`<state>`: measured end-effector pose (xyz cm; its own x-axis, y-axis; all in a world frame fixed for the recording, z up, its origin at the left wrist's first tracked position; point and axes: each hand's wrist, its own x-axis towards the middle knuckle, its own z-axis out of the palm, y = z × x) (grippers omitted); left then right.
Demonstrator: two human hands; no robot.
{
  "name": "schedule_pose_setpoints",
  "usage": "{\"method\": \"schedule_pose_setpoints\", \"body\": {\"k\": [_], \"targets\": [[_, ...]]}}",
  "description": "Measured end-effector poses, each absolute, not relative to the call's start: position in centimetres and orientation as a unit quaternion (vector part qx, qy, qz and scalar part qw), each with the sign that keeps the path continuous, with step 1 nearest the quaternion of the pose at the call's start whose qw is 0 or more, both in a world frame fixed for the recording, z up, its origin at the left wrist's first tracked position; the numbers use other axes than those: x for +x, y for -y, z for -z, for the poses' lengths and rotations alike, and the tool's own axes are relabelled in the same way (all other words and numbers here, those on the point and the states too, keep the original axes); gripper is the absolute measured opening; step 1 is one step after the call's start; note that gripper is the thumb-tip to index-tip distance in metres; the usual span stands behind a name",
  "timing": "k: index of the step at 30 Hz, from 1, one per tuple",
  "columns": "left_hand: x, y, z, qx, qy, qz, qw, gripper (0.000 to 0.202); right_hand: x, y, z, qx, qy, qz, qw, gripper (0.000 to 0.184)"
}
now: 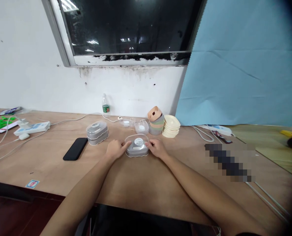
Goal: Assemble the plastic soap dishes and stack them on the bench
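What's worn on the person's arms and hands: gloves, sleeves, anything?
Nothing shows as worn. The left hand and right hand are bare, with no gloves, rings or watch visible. The left forearm and right forearm are bare too: no sleeves, cables or markings.

bare left hand (116, 149) and right hand (158, 148), bare forearms (82, 188), dark clothing (136, 221) below.

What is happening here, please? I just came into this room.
A person has both hands on a clear plastic box with a grey base: the left hand at one side, the right hand at the other. It sits on a wooden table. Two stacked boxes and a black phone lie to the left; stacked bowls stand behind.
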<state>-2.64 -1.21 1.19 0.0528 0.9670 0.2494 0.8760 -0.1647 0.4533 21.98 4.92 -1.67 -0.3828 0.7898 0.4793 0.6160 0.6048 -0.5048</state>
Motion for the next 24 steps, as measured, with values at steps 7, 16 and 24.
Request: {"method": "schedule_pose_setpoints", "body": {"k": [7,16,24], "targets": [[-2.4,0.3,0.0,0.725,-0.638,-0.227,0.124,0.069,22.1,-5.3,1.8,-0.472,0.833,-0.161,0.241,0.057],[-2.8,0.0,0.4,0.692,-0.659,-0.271,0.114,0.064,21.9,-5.5,1.6,-0.486,0.826,-0.173,0.229,0.06],[-3.1,-0.3,1.1,0.806,-0.503,-0.257,0.174,0.095,21.5,-6.5,2.2,-0.519,0.799,-0.156,0.26,0.059]]}}
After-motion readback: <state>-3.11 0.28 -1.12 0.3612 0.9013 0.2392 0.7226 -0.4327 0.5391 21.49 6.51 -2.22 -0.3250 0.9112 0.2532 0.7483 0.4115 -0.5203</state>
